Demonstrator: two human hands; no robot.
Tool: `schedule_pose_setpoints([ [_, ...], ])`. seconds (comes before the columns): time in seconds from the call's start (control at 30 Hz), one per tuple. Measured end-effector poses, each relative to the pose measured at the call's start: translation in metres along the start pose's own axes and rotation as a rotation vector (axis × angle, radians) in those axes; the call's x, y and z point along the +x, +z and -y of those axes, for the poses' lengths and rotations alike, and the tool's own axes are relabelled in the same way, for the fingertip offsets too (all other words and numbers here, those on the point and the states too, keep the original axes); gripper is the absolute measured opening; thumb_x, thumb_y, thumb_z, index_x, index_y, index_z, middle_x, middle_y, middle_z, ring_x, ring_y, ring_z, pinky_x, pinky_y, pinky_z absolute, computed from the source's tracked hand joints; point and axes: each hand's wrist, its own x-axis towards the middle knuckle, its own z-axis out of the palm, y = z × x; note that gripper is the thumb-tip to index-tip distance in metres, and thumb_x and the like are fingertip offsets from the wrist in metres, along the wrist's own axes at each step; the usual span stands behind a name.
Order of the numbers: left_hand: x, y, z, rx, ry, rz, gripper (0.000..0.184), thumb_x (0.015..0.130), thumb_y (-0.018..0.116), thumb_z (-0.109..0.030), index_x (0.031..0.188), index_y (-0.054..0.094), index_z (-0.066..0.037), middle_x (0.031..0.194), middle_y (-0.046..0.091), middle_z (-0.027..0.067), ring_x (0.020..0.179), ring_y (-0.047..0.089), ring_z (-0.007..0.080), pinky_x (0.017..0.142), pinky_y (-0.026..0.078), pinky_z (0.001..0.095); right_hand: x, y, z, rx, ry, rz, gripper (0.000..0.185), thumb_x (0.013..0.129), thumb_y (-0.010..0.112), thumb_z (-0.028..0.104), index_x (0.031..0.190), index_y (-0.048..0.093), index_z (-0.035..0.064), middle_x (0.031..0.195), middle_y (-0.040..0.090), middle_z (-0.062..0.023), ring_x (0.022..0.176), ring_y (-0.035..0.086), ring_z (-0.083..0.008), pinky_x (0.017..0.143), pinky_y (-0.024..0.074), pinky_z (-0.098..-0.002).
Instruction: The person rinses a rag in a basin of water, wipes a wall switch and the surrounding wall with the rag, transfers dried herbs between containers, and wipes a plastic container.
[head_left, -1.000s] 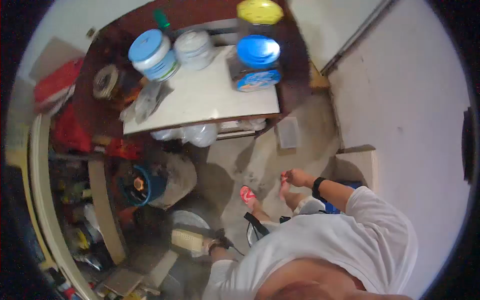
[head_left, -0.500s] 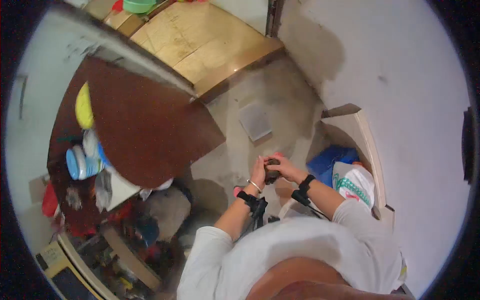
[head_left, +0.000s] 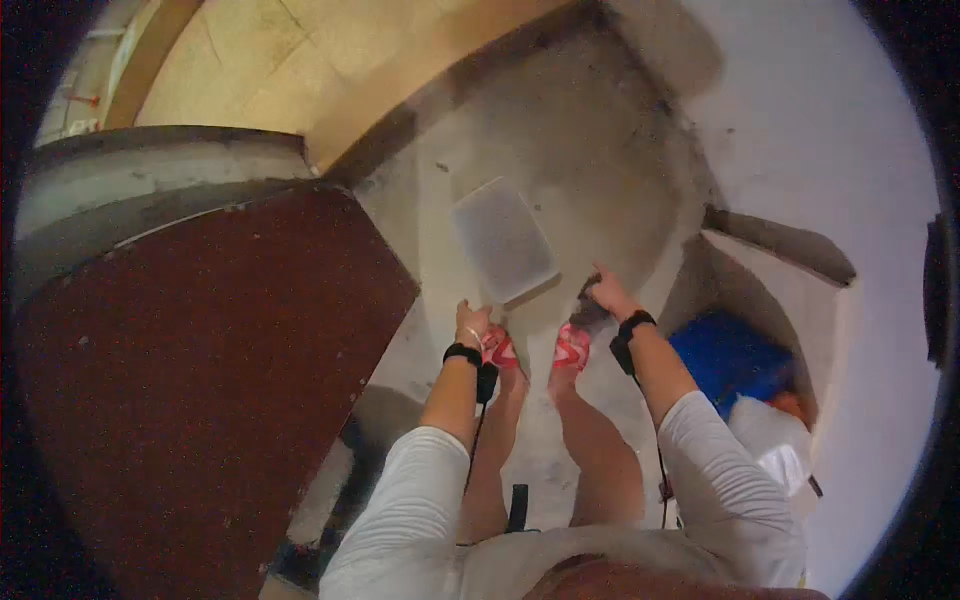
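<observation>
My right hand [head_left: 613, 293] is closed on a small dark bundle [head_left: 588, 308], which hangs on the hand's left side above my right foot; what it is made of I cannot make out. My left hand [head_left: 472, 320] is lowered near my left foot, its fingers apart and nothing visible in them. Just beyond both hands, a pale translucent rectangular plastic box [head_left: 505, 240] rests on the grey floor. Pink-and-white slippers [head_left: 571, 347] are on my feet, under the hands.
A dark brown tabletop [head_left: 220, 380] fills the left side. At the right, a blue bag [head_left: 733, 360] and a white plastic bag [head_left: 768, 440] lie by a pale panel [head_left: 790, 285] near the wall. A raised tiled step [head_left: 400, 110] runs across the back.
My hands, earlier together around the dark bundle, have separated, the bundle staying in the right one. My view has tilted down and come closer to the floor and the plastic box.
</observation>
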Motion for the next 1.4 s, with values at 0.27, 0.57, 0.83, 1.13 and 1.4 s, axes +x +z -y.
schedule_pose_setpoints([
  [0.27,0.075,0.047,0.022,-0.078,0.282,0.066,0.054,0.079,0.061,-0.021,0.121,0.036,0.002,0.108,0.048,0.0268,0.101,0.049,0.0408,0.088,0.040,0.0438,0.010,0.020,0.068,0.126,-0.016,0.310,0.070,0.061,0.062,0.008,0.127,0.037,-0.0006,0.103,0.056,-0.0167,0.092,0.054,-0.0276,0.079,0.0443,-0.0348],
  [0.57,-0.107,-0.007,0.016,-0.193,0.593,0.164,0.068,0.078,0.066,-0.019,0.131,0.026,-0.004,0.123,0.041,0.0163,0.110,0.044,0.0275,0.092,0.038,0.0398,-0.148,-0.023,0.036,0.553,-0.017,0.305,0.055,0.060,0.058,0.001,0.113,0.047,-0.0014,0.092,0.058,-0.0084,0.080,0.057,-0.0205,0.068,0.0471,-0.0305],
  [0.83,-0.274,-0.142,-0.062,-0.251,0.019,0.414,0.070,0.073,0.069,-0.026,0.131,0.032,-0.021,0.110,0.049,0.0039,0.085,0.049,0.0128,0.058,0.041,0.0247,-0.247,-0.168,0.114,0.274,-0.204,0.659,0.046,0.065,0.054,-0.003,0.111,0.052,-0.0037,0.092,0.061,-0.0089,0.084,0.060,-0.0204,0.076,0.0481,-0.0324],
  [1.13,-0.480,-0.353,0.091,-0.620,0.056,0.118,0.060,0.072,0.062,-0.030,0.129,0.042,-0.021,0.115,0.052,0.0011,0.107,0.047,0.0193,0.085,0.039,0.0416,-0.362,-0.307,0.471,0.207,-0.921,0.199,0.037,0.063,0.049,-0.004,0.098,0.060,-0.0016,0.086,0.063,-0.0091,0.083,0.060,-0.0202,0.072,0.0478,-0.0303],
  [1.4,-0.561,-0.469,0.191,-1.119,0.746,-0.124,0.064,0.065,0.067,-0.019,0.123,0.044,-0.003,0.113,0.054,0.0081,0.099,0.054,0.0237,0.086,0.044,0.0368,-0.576,-0.280,0.724,-0.339,-1.935,-0.218,0.065,0.066,0.047,-0.003,0.129,0.041,0.0060,0.091,0.060,-0.0206,0.082,0.062,-0.0307,0.074,0.0486,-0.0367],
])
